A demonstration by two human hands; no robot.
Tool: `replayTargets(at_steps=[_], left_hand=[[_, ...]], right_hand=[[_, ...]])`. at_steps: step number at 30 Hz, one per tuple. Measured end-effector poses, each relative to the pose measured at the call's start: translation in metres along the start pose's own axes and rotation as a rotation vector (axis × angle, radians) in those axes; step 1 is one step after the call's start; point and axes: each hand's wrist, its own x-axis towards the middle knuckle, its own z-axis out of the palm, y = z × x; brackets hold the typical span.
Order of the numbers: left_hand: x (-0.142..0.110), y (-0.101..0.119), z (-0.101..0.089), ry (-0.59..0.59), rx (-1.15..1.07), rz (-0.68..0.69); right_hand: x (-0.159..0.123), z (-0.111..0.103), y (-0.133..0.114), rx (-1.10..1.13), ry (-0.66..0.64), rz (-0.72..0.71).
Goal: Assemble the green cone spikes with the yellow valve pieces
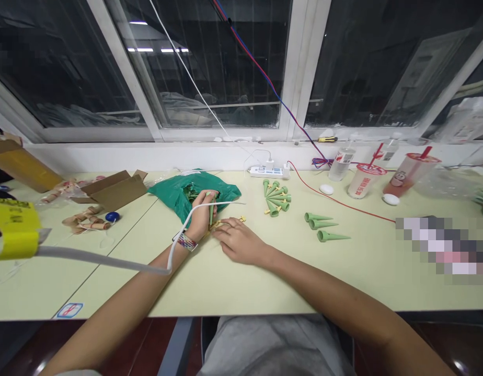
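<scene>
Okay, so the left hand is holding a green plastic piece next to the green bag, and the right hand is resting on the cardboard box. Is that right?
Not quite. In the head view, the right hand isn't on the cardboard box; it rests on the tabletop by small yellow pieces. The rest stands: the left hand holds a green plastic piece next to the green bag.

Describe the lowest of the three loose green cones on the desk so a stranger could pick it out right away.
On the long pale yellow desk under the window, find the white power strip. Below it sits a star-shaped bunch of cones, and to its right lie three loose green cones. Yours is the lowest one, nearest the desk's front edge, with its tip pointing right.
</scene>
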Motion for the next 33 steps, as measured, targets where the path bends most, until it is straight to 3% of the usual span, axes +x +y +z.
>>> replayTargets(at_steps=[10, 15, 20, 27, 33], left_hand=[[-0.001, 0.002, 0.001, -0.011, -0.018, -0.005], [-0.005, 0.005, 0.005, -0.071, -0.015, -0.083], [-0.011, 0.011, 0.008, -0.138, -0.039, -0.125], [-0.019, 0.009, 0.013, -0.291, -0.109, -0.172], [-0.032, 0.01, 0.015, -0.41, -0.045, -0.188]], right_hand=[[-0.011, -0.002, 0.007, 0.049, 0.029, 0.032], [-0.018, -0.009, 0.006, 0.025, 0.036, 0.038], [-0.027, -0.023, 0.007, 0.031, 0.163, 0.014], [-0.037, -0.039, 0.02, 0.279, 0.473, 0.32], [-0.036, -0.032, 0.036, 0.661, 0.578, 0.593]])
